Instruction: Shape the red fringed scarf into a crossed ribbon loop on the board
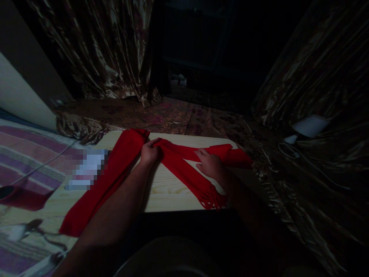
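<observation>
A long red scarf (184,171) lies bent across a light wooden tabletop (165,188). One arm of it slants down to the left edge, another runs right and hangs over the far right corner. A fringed end points toward me at the front edge. My left hand (149,154) is closed on the scarf at the bend near the back of the table, thumb and index finger at its edge. My right hand (211,164) rests against the right-hand stretch, its fingers apart and reaching left over the cloth. The undersides of both hands are hidden.
A blurred-out paper (86,169) lies left of the scarf. Further left are a striped cloth (34,154), a red cylinder (24,198) and a power strip (43,265) with cables. A white lamp (311,126) stands at the right. Patterned curtains (115,46) hang behind; the room is dark.
</observation>
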The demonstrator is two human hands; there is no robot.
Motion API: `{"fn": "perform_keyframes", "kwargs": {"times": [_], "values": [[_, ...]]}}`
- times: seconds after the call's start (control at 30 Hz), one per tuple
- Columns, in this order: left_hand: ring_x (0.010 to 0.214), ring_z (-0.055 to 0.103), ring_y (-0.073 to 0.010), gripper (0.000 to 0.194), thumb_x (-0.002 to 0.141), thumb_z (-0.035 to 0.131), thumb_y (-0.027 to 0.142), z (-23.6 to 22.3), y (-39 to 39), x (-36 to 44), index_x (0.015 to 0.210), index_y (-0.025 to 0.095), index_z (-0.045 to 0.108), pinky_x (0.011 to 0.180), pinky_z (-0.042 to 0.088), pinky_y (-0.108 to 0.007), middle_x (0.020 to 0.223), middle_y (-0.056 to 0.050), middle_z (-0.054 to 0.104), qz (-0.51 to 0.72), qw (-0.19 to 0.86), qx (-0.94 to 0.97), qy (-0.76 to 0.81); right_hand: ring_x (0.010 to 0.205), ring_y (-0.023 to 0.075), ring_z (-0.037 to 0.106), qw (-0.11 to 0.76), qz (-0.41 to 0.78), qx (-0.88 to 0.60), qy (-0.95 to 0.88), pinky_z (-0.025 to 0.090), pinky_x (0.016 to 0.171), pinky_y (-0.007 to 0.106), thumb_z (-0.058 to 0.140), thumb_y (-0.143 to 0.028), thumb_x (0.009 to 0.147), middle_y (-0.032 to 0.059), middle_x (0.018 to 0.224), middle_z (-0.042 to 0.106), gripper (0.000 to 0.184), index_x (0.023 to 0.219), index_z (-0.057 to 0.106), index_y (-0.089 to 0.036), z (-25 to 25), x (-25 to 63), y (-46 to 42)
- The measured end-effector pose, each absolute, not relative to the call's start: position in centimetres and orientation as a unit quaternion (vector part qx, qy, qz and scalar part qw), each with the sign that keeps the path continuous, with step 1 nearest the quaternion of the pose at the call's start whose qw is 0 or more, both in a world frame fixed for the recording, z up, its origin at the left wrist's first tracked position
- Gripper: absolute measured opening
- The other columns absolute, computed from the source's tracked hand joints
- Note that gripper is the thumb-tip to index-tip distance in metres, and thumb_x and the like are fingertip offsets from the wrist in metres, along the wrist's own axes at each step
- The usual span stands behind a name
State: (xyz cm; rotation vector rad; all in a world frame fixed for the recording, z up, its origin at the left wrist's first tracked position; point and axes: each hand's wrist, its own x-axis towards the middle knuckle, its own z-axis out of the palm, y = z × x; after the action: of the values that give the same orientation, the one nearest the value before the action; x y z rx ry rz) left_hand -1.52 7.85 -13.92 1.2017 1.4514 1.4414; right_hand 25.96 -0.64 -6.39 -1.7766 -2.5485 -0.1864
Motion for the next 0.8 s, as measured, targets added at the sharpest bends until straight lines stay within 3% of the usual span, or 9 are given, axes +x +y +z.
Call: {"fn": "perform_keyframes", "kwargs": {"times": [0.2,0.4,0.5,0.63,0.73,0.8], "values": [[0.105,0.071,-0.0224,0.053,0.071,0.061,0.007,-14.2,8.1,-1.7,0.122,0.016,0.073,0.097,0.054,-0.034,0.124,-0.012,0.072,0.587,0.382,0.45,0.554,0.102,0.027,0.069,-0.112,-0.092,-0.544,-0.826,0.053,0.086,0.036,0.042,-0.009,0.092,0.0185,0.115,0.069,0.032,0.113,0.065,-0.014,-6.8,26.2,4.1],[0.101,0.072,-0.0233,0.053,0.066,0.061,0.009,-14.3,8.5,-1.7,0.117,0.014,0.075,0.096,0.055,-0.037,0.117,-0.012,0.074,0.639,0.438,0.421,0.471,0.108,0.0291,0.069,-0.104,-0.076,-0.572,-0.81,0.052,0.09,0.04,0.039,-0.009,0.095,0.022,0.116,0.07,0.035,0.12,0.063,-0.013,-7.0,25.8,7.8],[0.092,0.073,-0.0221,0.06,0.066,0.059,0.008,-14.1,8.5,-1.9,0.125,0.013,0.07,0.09,0.058,-0.036,0.114,-0.012,0.075,0.64,0.438,0.411,0.479,0.112,0.0264,0.067,-0.079,-0.064,-0.595,-0.797,0.051,0.091,0.036,0.038,-0.008,0.096,0.0211,0.121,0.068,0.036,0.125,0.059,-0.013,-7.6,25.7,8.9],[0.103,0.07,-0.0232,0.062,0.072,0.06,0.008,-13.9,8.3,-2.1,0.134,0.013,0.064,0.099,0.054,-0.038,0.124,-0.013,0.071,0.594,0.334,0.481,0.552,0.11,0.0259,0.067,-0.056,-0.062,-0.62,-0.78,0.051,0.089,0.034,0.034,-0.004,0.095,0.0218,0.119,0.069,0.037,0.126,0.055,-0.01,-8.5,25.7,9.4],[0.127,0.059,-0.027,0.054,0.074,0.06,0.009,-13.7,7.9,-2.1,0.127,0.014,0.07,0.112,0.043,-0.039,0.132,-0.012,0.066,0.515,0.195,0.574,0.606,0.108,0.0267,0.068,-0.042,-0.056,-0.629,-0.774,0.051,0.087,0.033,0.037,-0.003,0.093,0.0213,0.116,0.069,0.037,0.125,0.054,-0.011,-9.0,25.8,9.3],[0.13,0.055,-0.0273,0.047,0.076,0.057,0.01,-13.7,7.7,-2.1,0.12,0.016,0.074,0.114,0.042,-0.039,0.129,-0.012,0.067,0.466,0.132,0.613,0.624,0.108,0.0264,0.067,-0.03,-0.044,-0.634,-0.771,0.051,0.086,0.033,0.04,-0.003,0.091,0.0197,0.114,0.07,0.036,0.123,0.055,-0.012,-9.1,26.1,9.1]]}}
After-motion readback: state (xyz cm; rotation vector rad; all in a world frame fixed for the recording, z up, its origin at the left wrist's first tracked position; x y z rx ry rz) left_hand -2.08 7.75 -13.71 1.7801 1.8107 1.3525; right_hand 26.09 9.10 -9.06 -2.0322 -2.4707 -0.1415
